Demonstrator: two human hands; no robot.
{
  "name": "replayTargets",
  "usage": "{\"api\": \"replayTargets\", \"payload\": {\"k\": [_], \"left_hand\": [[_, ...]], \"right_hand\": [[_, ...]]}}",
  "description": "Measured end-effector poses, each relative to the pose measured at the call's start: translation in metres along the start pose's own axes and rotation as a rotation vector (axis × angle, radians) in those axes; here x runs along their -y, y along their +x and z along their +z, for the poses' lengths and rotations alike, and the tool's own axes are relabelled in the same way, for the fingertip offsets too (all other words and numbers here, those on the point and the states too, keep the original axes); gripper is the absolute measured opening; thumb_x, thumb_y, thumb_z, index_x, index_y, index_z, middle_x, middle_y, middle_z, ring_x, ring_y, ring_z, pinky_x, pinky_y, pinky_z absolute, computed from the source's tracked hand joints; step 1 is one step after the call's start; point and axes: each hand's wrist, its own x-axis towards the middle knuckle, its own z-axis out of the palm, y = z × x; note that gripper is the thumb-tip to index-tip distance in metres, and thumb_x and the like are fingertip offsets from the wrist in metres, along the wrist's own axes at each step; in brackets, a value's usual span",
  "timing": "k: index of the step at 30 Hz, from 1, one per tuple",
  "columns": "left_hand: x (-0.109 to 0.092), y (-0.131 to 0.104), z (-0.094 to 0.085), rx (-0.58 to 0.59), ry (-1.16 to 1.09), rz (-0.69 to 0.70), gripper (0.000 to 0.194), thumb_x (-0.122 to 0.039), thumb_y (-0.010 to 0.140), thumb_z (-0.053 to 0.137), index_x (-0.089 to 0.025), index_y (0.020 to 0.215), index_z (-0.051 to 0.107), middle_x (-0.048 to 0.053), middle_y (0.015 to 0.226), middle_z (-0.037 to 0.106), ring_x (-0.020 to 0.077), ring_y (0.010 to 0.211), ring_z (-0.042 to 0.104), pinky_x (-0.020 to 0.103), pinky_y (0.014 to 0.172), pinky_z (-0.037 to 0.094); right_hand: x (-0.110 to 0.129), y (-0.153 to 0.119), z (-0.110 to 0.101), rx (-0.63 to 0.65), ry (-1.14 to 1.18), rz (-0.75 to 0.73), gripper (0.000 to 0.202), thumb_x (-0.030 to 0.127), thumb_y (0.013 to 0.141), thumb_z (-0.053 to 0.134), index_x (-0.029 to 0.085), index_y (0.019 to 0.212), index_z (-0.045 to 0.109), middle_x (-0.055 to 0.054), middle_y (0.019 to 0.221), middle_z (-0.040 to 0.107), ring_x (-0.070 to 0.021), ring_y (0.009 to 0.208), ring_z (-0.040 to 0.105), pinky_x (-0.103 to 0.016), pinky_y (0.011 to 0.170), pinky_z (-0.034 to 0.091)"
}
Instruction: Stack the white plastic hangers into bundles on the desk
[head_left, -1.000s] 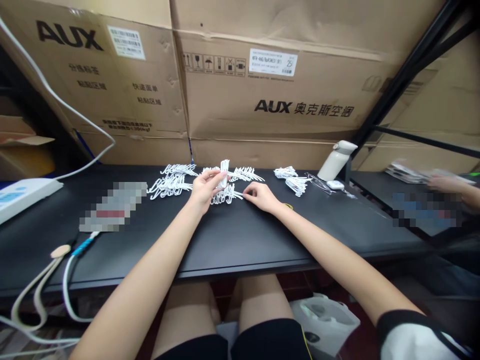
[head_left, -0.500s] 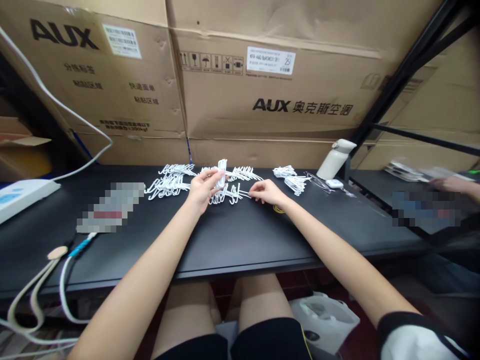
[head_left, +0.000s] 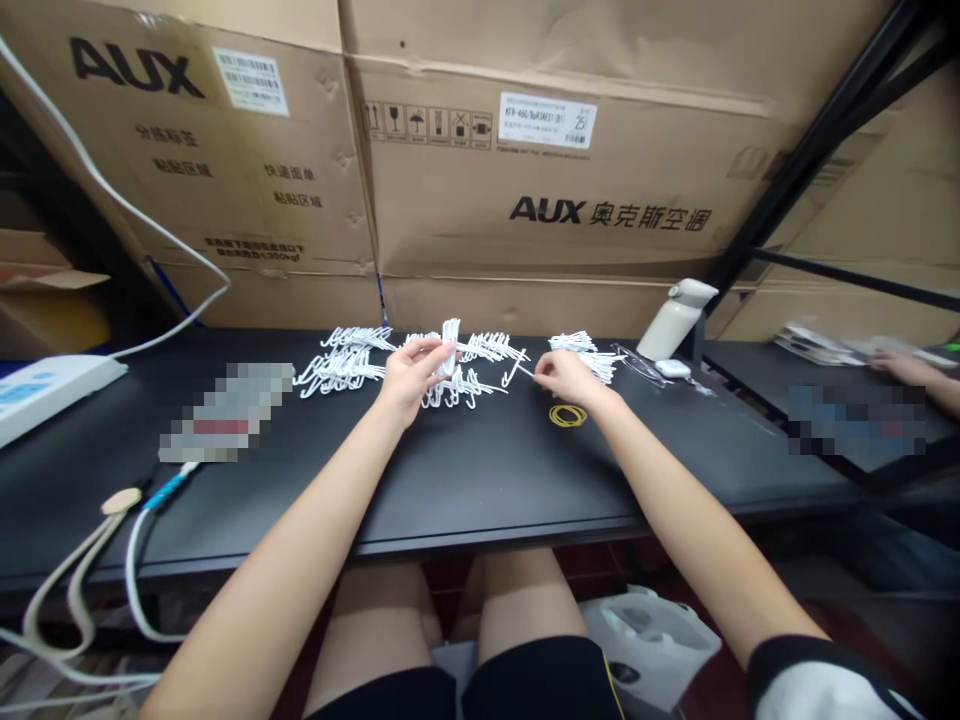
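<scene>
My left hand (head_left: 417, 375) is closed around an upright bunch of white hooks (head_left: 450, 342). My right hand (head_left: 562, 378) pinches the straight end of a single white hook (head_left: 515, 368), its bent end pointing left. Below and behind my left hand lie loose rows of white hooks (head_left: 469, 388), with more white hooks (head_left: 341, 368) to its left. Just behind my right hand are bundled white hooks (head_left: 574, 342), partly hidden by it. A coil of yellow rubber bands (head_left: 568, 415) lies on the black table (head_left: 465, 490) in front of my right hand.
A white bottle (head_left: 677, 318) stands at the back right beside a small white case (head_left: 673, 369). To the left are a pixelated flat object (head_left: 229, 412) and a white power strip (head_left: 56, 390). Cardboard (head_left: 442, 230) walls the back. Another person's hand (head_left: 904, 368) is far right.
My right hand has moved right and slightly up, drawing one hook away from the front row and uncovering the yellow bands. My left hand still holds its bunch.
</scene>
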Motion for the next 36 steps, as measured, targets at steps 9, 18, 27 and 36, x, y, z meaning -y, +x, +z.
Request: {"api": "replayTargets", "payload": {"k": [9, 18, 27, 36], "left_hand": [[0.004, -0.003, 0.003, 0.070, 0.226, 0.086, 0.036, -0.039, 0.056, 0.085, -0.018, 0.079, 0.066, 0.007, 0.082, 0.073, 0.0198, 0.078, 0.068, 0.026, 0.061, 0.050], [0.007, -0.001, 0.002, 0.070, 0.280, 0.185, 0.034, -0.035, 0.055, 0.086, -0.017, 0.076, 0.067, 0.005, 0.080, 0.070, 0.0195, 0.080, 0.067, 0.033, 0.080, 0.053], [0.004, -0.005, 0.004, 0.090, 0.282, 0.150, 0.039, -0.036, 0.052, 0.087, -0.015, 0.077, 0.066, 0.004, 0.079, 0.070, 0.0183, 0.079, 0.066, 0.032, 0.081, 0.052], [0.001, -0.007, 0.006, 0.118, 0.299, 0.129, 0.038, -0.037, 0.054, 0.086, -0.014, 0.076, 0.065, 0.005, 0.081, 0.069, 0.0163, 0.076, 0.065, 0.030, 0.076, 0.052]], "right_hand": [[0.030, -0.007, 0.010, -0.054, 0.543, -0.141, 0.032, 0.044, 0.072, 0.071, 0.015, 0.076, 0.060, -0.002, 0.063, 0.062, -0.0127, 0.055, 0.060, -0.028, 0.053, 0.055], [0.034, -0.010, 0.011, -0.021, 0.525, -0.166, 0.036, 0.048, 0.070, 0.072, 0.014, 0.076, 0.062, -0.002, 0.063, 0.062, -0.0118, 0.054, 0.059, -0.027, 0.054, 0.053], [0.032, -0.010, 0.015, 0.115, 0.461, -0.229, 0.027, 0.041, 0.073, 0.070, 0.015, 0.075, 0.066, -0.003, 0.070, 0.064, -0.0129, 0.061, 0.060, -0.026, 0.057, 0.053], [0.039, -0.012, 0.021, 0.152, 0.573, -0.186, 0.026, 0.039, 0.072, 0.072, 0.014, 0.075, 0.067, -0.004, 0.071, 0.067, -0.0137, 0.065, 0.062, -0.025, 0.057, 0.053]]}}
